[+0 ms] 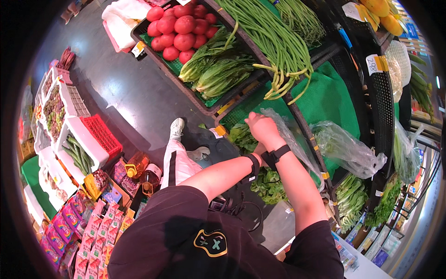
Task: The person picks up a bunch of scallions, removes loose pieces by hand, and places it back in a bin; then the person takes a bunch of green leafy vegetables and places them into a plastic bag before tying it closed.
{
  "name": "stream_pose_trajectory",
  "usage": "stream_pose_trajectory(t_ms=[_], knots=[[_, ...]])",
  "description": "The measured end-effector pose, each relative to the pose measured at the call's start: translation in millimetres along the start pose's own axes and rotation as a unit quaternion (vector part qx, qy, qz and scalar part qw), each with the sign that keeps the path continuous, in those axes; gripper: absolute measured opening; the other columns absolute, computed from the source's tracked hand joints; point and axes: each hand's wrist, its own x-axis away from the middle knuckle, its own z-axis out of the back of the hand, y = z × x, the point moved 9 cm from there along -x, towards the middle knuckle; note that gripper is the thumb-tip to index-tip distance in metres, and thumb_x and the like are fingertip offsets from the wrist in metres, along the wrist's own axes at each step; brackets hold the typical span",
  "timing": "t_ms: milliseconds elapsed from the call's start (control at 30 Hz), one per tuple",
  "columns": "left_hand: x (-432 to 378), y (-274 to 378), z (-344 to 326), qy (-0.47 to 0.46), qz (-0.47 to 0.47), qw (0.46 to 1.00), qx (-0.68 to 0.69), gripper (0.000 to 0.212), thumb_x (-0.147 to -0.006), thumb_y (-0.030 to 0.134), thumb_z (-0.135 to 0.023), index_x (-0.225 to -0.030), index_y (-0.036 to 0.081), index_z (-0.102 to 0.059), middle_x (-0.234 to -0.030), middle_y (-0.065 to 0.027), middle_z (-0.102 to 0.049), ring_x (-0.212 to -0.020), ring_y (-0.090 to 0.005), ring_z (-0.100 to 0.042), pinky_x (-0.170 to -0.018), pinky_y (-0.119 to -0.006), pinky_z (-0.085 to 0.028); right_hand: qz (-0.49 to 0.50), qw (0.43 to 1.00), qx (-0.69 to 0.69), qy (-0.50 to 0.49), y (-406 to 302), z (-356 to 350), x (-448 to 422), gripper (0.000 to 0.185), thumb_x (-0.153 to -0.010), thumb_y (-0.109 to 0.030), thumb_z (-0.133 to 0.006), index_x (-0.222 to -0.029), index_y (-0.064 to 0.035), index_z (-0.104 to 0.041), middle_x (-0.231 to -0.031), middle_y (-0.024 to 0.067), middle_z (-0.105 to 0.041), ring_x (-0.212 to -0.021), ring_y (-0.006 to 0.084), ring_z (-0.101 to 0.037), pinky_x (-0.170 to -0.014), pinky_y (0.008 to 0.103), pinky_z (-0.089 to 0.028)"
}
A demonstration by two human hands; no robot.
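My forearms cross over a black produce crate lined with green mesh [240,113]. The upper hand, on the arm from the right, is my right hand [262,128]; its fingers are bent, close to a clear plastic bag [287,134]. Below it, my left hand [258,152] is mostly hidden by the right wrist. Leafy greens [242,136] lie beside both hands, and more leafy greens [268,186] show below the wrists. Whether either hand grips the greens or the bag cannot be made out.
Tomatoes [184,24] and lettuce [223,71] fill the crate ahead. Long beans [271,38] hang over a crate divider. Bagged greens [345,146] lie to the right. Oil bottles [137,164], a red crate [101,135] and packaged goods [92,240] stand at the left.
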Motion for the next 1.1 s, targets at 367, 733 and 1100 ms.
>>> stream_pose_trajectory(t_ms=[367,733,1100], knots=[[4.5,-47.7,54.4,0.131,0.024,0.982,0.137,0.077,-0.081,0.037,-0.058,-0.147,0.015,-0.025,-0.153,-0.0112,-0.025,-0.133,-0.0407,-0.033,-0.106,-0.054,-0.031,-0.137,0.959,-0.073,0.237,47.6,90.1,139.8,0.039,-0.076,-0.015,-0.066,-0.112,-0.004,-0.058,-0.121,0.0144,-0.054,-0.121,0.0332,-0.045,-0.102,0.0486,-0.033],[77.8,-100.4,135.8,0.317,0.031,0.948,-0.02,0.07,-0.074,0.025,-0.071,-0.132,-0.001,-0.041,-0.128,-0.0213,-0.05,-0.12,-0.037,-0.047,-0.1,-0.042,-0.04,-0.437,0.831,-0.095,0.331,118.3,84.0,297.1,0.063,-0.076,-0.024,-0.073,-0.128,-0.0012,-0.047,-0.126,0.0174,-0.052,-0.118,0.0346,-0.046,-0.099,0.0432,-0.035],[37.0,-184.9,30.9,0.079,0.275,0.855,0.432,0.11,-0.073,0.043,-0.076,-0.139,-0.015,-0.01,-0.133,-0.0303,-0.043,-0.115,-0.0324,-0.051,-0.092,-0.037,-0.045,-0.201,0.887,-0.354,0.22,59.0,84.7,203.1,0.017,-0.09,-0.022,-0.06,-0.088,-0.0054,-0.062,-0.07,0.0132,-0.058,-0.066,0.0296,-0.056,-0.062,0.0374,-0.044]])
